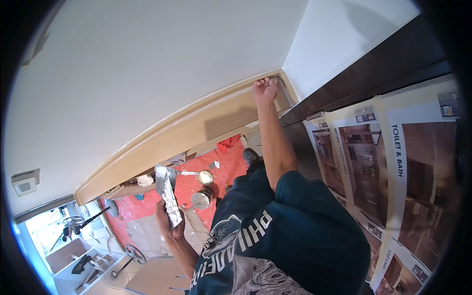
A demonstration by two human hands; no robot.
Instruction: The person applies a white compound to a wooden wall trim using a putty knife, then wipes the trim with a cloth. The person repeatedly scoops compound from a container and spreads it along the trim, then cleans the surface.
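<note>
My left hand [171,227] grips a wide metal putty knife [164,181], held out from my body and tilted over the floor. White putty [170,201] is smeared thickly along the blade. My right arm reaches up to the far corner of a pale wooden ledge [196,125] that runs along the white wall. There my right hand [266,89] is closed against the ledge's edge, its fingers curled. Whatever those fingers may hold is hidden.
Below, a red floor sheet [189,164] carries an opened can [205,177] and a bucket [200,200] with pale contents. Printed posters [427,172] cover the right side under a dark beam [373,69]. A wheeled item [134,253] stands lower left.
</note>
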